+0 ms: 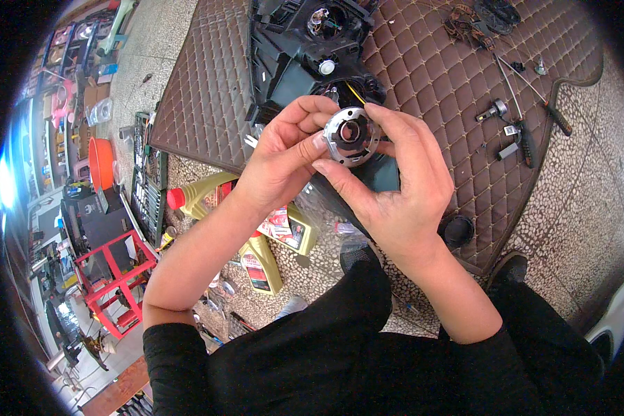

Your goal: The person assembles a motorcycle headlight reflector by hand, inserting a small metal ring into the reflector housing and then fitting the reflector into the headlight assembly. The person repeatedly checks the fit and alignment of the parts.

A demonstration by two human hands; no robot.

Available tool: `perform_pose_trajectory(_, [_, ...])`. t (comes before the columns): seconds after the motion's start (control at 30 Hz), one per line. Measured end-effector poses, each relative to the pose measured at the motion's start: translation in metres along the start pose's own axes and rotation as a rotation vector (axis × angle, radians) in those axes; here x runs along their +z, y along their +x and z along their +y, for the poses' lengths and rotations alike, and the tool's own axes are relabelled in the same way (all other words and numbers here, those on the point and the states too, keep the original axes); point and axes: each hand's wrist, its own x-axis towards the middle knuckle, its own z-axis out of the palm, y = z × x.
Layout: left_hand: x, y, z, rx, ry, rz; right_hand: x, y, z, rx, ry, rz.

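A round silver metal ring (336,132) with a dark stepped centre and small holes round its rim is held up between my hands. My left hand (282,156) pinches its left edge, the thumb lying on the front face. On the other side, the curled fingers and thumb of my right hand (410,170) close round the ring's right edge. Just beyond sits a large black car headlight housing (284,52), its back openings showing wires. A yellow wire (354,93) shows beside my right fingertips. My hands hide the near part of the housing.
A brown quilted mat (433,59) lies under the housing. Screwdrivers (527,144), a small bulb (492,111) and a black round cap (457,231) rest on its right. Yellow-green bottles (260,262) lie near my left forearm; a red metal frame (118,281) and orange bucket (101,163) stand left.
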Motion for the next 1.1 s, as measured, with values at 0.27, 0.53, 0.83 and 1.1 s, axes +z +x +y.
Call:
perform_pose_trajectory(0.27, [0.0039, -0.0001, 0.0018, -0.011, -0.015, 0.007, 0.0001, 0.0023, 0.0005, 0.009, -0.008, 0.009])
perform_pose_trajectory(0.53, [0.0047, -0.0006, 0.0009, -0.017, -0.028, 0.018, -0.0002, 0.0051, -0.001, 0.056, 0.007, 0.01])
perform_pose_trajectory(0.83, [0.0004, -0.001, 0.0, -0.025, -0.005, 0.013, -0.001, 0.0041, -0.0009, 0.055, 0.007, 0.005])
perform_pose_trajectory(1.1, [-0.0002, 0.0008, 0.003, -0.025, -0.008, -0.026, -0.0029, 0.0032, -0.0036, 0.046, 0.033, -0.035])
